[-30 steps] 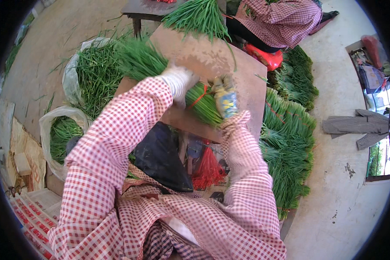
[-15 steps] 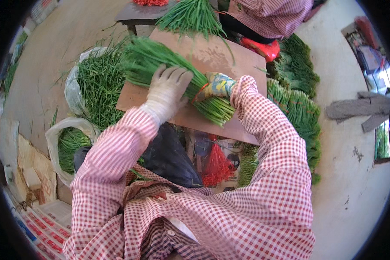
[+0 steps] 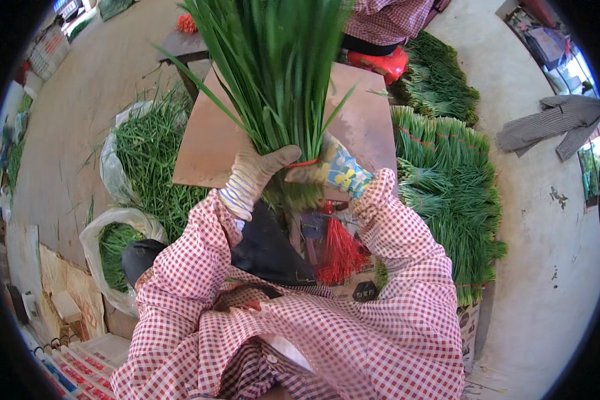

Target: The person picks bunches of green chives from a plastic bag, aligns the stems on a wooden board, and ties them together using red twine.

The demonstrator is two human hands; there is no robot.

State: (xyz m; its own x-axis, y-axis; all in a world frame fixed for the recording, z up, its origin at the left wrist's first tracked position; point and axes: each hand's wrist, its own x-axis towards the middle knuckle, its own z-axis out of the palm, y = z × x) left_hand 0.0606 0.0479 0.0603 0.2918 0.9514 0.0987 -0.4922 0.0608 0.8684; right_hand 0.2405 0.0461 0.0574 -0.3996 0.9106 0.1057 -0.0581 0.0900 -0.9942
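Both hands gloved, both grips closed on one bunch of green chives [image 3: 273, 73]. Left hand [image 3: 260, 170] wraps the stems near the base, right hand [image 3: 327, 170] clamps beside it at the red band [image 3: 305, 163]. Bunch stands upright, lifted above the brown table [image 3: 360, 127]. Tied bundles [image 3: 447, 187] stacked to the right, loose greens in plastic bags [image 3: 123, 220] to the left.
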